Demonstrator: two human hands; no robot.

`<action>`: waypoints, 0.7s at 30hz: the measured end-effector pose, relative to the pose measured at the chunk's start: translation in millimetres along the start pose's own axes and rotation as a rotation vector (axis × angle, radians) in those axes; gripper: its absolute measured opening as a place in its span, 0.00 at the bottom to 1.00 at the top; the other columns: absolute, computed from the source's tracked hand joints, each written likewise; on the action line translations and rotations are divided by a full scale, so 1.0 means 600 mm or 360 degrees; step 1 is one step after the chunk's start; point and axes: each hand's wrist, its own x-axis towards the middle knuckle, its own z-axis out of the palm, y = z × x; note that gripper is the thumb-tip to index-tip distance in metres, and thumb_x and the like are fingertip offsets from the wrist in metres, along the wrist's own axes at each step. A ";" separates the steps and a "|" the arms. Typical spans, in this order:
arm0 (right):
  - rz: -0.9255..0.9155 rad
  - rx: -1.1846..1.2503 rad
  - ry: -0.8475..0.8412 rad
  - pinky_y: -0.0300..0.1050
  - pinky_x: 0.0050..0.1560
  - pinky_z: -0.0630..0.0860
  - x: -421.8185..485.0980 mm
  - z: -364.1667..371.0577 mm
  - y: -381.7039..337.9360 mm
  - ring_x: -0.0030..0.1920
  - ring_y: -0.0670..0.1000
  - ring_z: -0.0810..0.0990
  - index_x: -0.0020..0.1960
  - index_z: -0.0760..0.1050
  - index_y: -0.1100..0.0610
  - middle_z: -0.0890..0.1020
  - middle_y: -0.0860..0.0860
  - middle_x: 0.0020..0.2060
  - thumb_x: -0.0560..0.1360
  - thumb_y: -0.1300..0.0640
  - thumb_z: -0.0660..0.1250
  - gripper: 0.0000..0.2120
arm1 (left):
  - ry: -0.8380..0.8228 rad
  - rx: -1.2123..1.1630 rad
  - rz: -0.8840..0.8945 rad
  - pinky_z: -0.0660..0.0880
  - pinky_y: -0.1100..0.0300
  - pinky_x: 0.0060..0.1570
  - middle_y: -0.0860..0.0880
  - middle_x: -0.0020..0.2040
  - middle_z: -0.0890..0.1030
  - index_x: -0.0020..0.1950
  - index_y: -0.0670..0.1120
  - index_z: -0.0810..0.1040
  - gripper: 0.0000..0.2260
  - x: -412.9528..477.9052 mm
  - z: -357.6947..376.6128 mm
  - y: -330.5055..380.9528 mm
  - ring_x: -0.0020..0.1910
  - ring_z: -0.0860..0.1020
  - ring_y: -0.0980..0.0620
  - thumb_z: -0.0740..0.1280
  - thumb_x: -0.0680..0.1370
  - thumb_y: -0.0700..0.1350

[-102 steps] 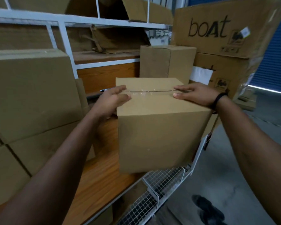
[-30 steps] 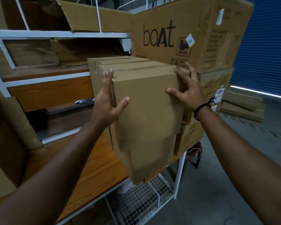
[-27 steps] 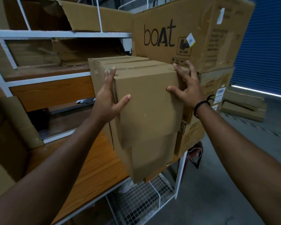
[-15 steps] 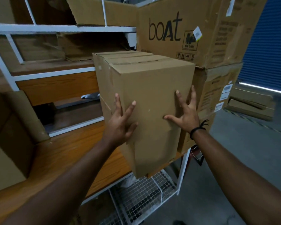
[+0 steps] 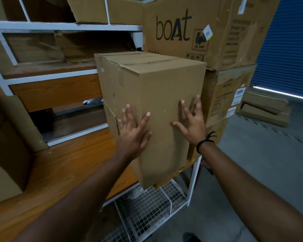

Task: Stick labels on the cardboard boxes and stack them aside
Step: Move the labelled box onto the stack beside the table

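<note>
Two flat palms, nothing grasped: I read left hand (image 5: 133, 135) and right hand (image 5: 192, 126) pressed, fingers spread, low on front face of top box (image 5: 161, 88), frame centre. Box sits on lower box (image 5: 163, 163) at right end of wooden table (image 5: 68, 168), lower left. Big boAt carton (image 5: 199, 32) just behind, upper right.

Two plain cardboard boxes sit stacked at the right front corner of the wooden bench (image 5: 68, 163), the upper box (image 5: 156, 84) on the lower box (image 5: 163, 163). The left grip (image 5: 135, 133) and right grip (image 5: 192, 126) press flat, fingers spread, on the stack's near face. A printed carton (image 5: 182, 23) stands just behind. A wire mesh shelf (image 5: 147, 206) lies below.
</note>
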 end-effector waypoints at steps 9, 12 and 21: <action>0.0216 0.0030 -0.0215 0.57 0.72 0.60 -0.024 0.031 -0.026 0.77 0.56 0.39 0.72 0.36 0.30 0.34 0.52 0.77 0.67 0.38 0.73 0.52 | -0.0205 -0.0190 -0.0025 0.65 0.38 0.70 0.47 0.77 0.30 0.77 0.66 0.46 0.36 -0.014 0.018 -0.011 0.79 0.45 0.38 0.66 0.80 0.46; 0.0182 0.0089 -0.0108 0.60 0.72 0.61 -0.040 0.033 -0.055 0.77 0.58 0.44 0.77 0.45 0.37 0.39 0.54 0.78 0.69 0.36 0.70 0.46 | -0.0221 -0.0239 0.0063 0.69 0.45 0.66 0.45 0.79 0.35 0.77 0.65 0.47 0.34 -0.027 -0.006 -0.020 0.78 0.50 0.42 0.66 0.80 0.48; -0.0402 0.0593 0.0029 0.48 0.60 0.71 -0.129 0.124 -0.302 0.62 0.55 0.72 0.65 0.70 0.53 0.73 0.56 0.63 0.74 0.46 0.66 0.22 | 0.0194 -0.0075 -0.0432 0.66 0.54 0.63 0.53 0.81 0.46 0.79 0.60 0.52 0.32 -0.181 -0.165 -0.167 0.78 0.57 0.47 0.65 0.80 0.55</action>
